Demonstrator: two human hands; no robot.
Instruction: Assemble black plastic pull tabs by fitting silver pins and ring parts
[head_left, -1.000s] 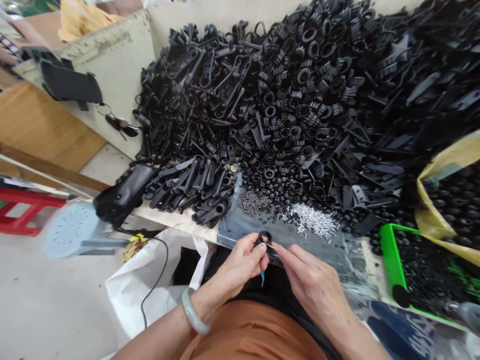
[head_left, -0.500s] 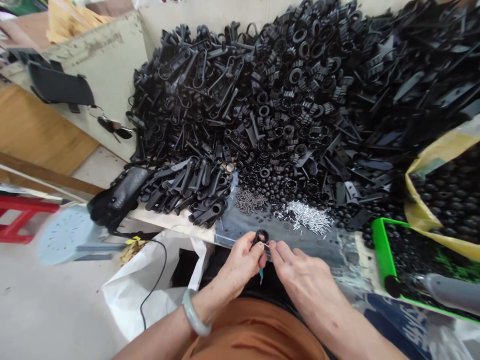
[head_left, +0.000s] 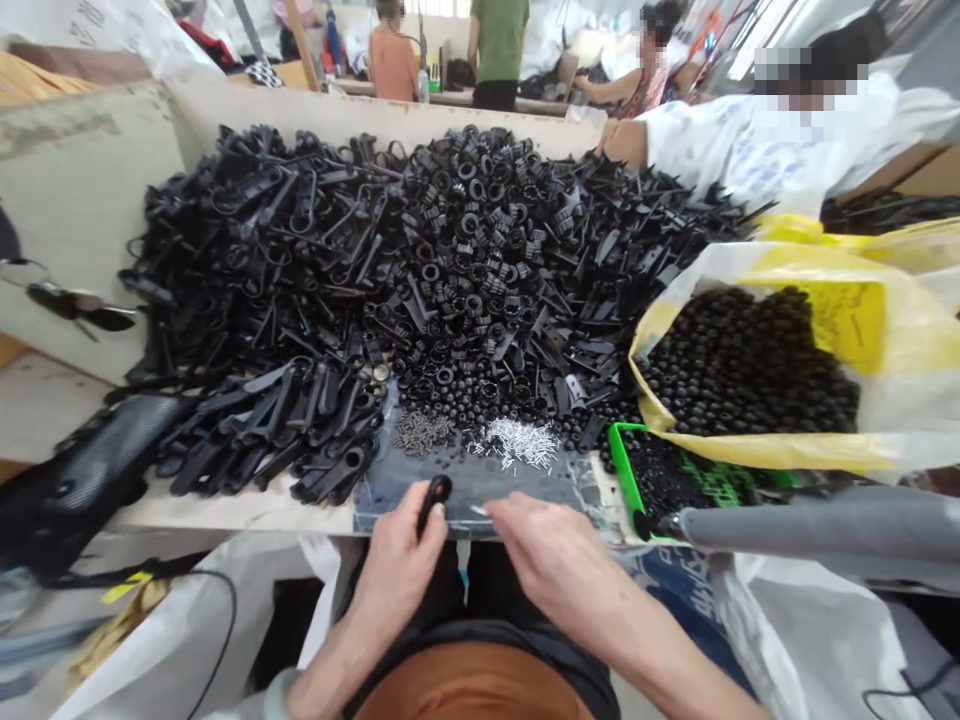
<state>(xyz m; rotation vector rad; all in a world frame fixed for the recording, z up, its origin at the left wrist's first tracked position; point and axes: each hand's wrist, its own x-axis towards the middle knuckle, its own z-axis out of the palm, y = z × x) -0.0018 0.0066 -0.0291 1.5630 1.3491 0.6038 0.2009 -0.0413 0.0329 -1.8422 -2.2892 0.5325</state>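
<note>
My left hand (head_left: 411, 530) is closed around a black plastic part (head_left: 435, 492) with a rounded upper end, held upright just over the bench's front edge. To its right, my right hand (head_left: 540, 535) is closed in a pinch, apart from that part. A small whitish tip (head_left: 478, 510) sticks out from its fingers; what it belongs to is hidden. Beyond the hands, a heap of silver pins (head_left: 525, 442) and a heap of small grey-brown pieces (head_left: 424, 435) lie on the dark work mat (head_left: 457, 475). Black lever-like pieces (head_left: 300, 415) are piled at the left.
A large mound of black plastic parts (head_left: 465, 250) covers the back of the bench. On the right are a green tray (head_left: 628, 480), a yellow-white bag of black balls (head_left: 750, 360) and a grey tube (head_left: 810, 522). A person in white (head_left: 772, 140) sits behind the mound.
The view has tilted up and turned right, bringing people into sight. My hands have moved apart; the black part stays in my left hand.
</note>
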